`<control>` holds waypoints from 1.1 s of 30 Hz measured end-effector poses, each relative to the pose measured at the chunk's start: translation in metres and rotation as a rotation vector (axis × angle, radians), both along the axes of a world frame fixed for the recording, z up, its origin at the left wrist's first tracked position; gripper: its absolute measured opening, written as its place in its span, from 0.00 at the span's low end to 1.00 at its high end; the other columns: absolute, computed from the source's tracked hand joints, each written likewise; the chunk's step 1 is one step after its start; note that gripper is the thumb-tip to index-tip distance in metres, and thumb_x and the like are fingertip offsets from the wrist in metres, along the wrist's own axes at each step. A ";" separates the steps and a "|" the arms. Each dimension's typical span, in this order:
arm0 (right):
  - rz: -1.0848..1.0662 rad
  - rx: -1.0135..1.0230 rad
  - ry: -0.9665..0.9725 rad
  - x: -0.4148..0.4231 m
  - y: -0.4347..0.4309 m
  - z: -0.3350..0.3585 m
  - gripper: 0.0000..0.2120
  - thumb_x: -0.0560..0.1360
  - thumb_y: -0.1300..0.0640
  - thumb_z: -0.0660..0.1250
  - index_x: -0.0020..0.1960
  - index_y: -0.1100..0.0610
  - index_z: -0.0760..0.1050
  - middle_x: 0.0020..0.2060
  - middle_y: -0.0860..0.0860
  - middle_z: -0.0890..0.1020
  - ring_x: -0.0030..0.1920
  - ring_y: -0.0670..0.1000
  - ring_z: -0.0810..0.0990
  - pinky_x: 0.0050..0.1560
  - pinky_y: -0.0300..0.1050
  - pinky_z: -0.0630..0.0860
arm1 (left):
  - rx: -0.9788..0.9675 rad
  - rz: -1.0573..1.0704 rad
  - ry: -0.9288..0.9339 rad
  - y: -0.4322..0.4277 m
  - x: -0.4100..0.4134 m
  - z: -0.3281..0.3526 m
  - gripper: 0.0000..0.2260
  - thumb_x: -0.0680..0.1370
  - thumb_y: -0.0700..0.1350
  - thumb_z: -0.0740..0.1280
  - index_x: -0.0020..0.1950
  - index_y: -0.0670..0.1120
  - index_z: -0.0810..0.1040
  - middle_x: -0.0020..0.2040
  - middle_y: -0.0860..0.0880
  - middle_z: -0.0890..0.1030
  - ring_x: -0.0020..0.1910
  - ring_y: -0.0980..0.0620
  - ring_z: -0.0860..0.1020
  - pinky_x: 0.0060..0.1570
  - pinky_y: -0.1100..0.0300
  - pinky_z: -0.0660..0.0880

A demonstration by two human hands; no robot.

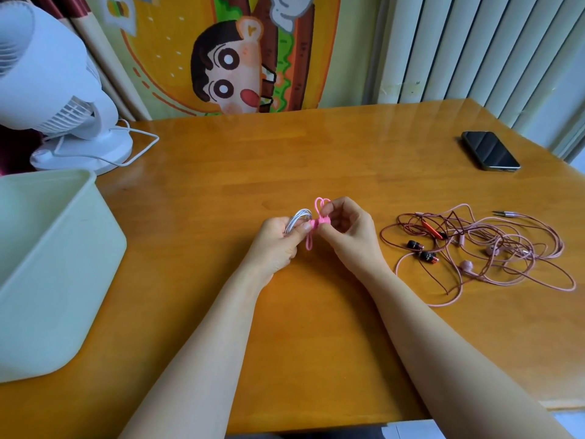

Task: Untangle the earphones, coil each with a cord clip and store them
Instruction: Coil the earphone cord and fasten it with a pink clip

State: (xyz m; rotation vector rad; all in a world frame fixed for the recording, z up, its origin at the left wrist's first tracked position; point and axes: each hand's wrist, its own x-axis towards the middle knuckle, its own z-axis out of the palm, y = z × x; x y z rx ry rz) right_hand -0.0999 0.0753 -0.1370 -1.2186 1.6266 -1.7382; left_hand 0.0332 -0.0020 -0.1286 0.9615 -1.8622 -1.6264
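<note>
Both forearms reach in over the near edge of the wooden table point(316, 359), with bare wood between them. Above mid-table, the left hand point(277, 245) grips a coil of white earphones point(297, 218), thumb pressed on it. The right hand point(349, 231) pinches the pink cord clip point(320, 220) wrapped round that coil, its looped ends sticking out above and below. A pale bin point(47, 264) sits on the left edge, near the left arm. To the right, apart from the hands, lies a tangle of pink and dark red earphones point(481, 248). Beyond it a phone point(490, 150) lies near the far right edge; a white fan point(63, 99) stands in the far left corner.
</note>
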 end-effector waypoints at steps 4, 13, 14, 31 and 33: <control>-0.210 -0.041 -0.028 -0.007 0.000 -0.002 0.04 0.73 0.64 0.65 0.48 0.59 0.74 0.40 0.52 0.79 0.39 0.49 0.75 0.42 0.46 0.72 | 0.089 0.018 0.092 0.001 0.007 0.004 0.10 0.78 0.50 0.69 0.52 0.43 0.80 0.27 0.54 0.62 0.23 0.58 0.58 0.21 0.64 0.56; -0.384 0.110 0.460 -0.013 0.002 -0.006 0.08 0.72 0.58 0.66 0.50 0.53 0.79 0.54 0.51 0.73 0.54 0.51 0.70 0.55 0.45 0.68 | 0.136 0.077 0.143 0.003 0.010 0.005 0.14 0.77 0.50 0.70 0.56 0.42 0.80 0.27 0.53 0.64 0.23 0.58 0.59 0.21 0.65 0.57; -0.291 0.022 0.435 -0.009 0.003 -0.003 0.07 0.74 0.57 0.67 0.51 0.54 0.79 0.51 0.50 0.73 0.49 0.48 0.72 0.51 0.41 0.69 | 0.136 0.075 0.156 0.003 0.009 0.004 0.12 0.77 0.50 0.70 0.55 0.43 0.80 0.27 0.54 0.64 0.23 0.58 0.59 0.21 0.65 0.56; 0.080 -0.092 0.324 0.000 0.005 0.007 0.07 0.72 0.59 0.76 0.49 0.58 0.83 0.41 0.49 0.81 0.41 0.47 0.79 0.45 0.38 0.77 | 0.351 -0.108 0.214 -0.013 0.016 0.009 0.07 0.76 0.42 0.69 0.40 0.47 0.84 0.39 0.49 0.83 0.19 0.60 0.57 0.16 0.68 0.54; 0.056 -0.098 0.336 0.002 0.005 0.006 0.06 0.72 0.60 0.75 0.49 0.59 0.83 0.41 0.49 0.81 0.41 0.48 0.80 0.44 0.38 0.77 | 0.349 -0.105 0.200 -0.014 0.015 0.008 0.04 0.74 0.44 0.70 0.40 0.46 0.83 0.34 0.50 0.77 0.19 0.60 0.57 0.16 0.68 0.54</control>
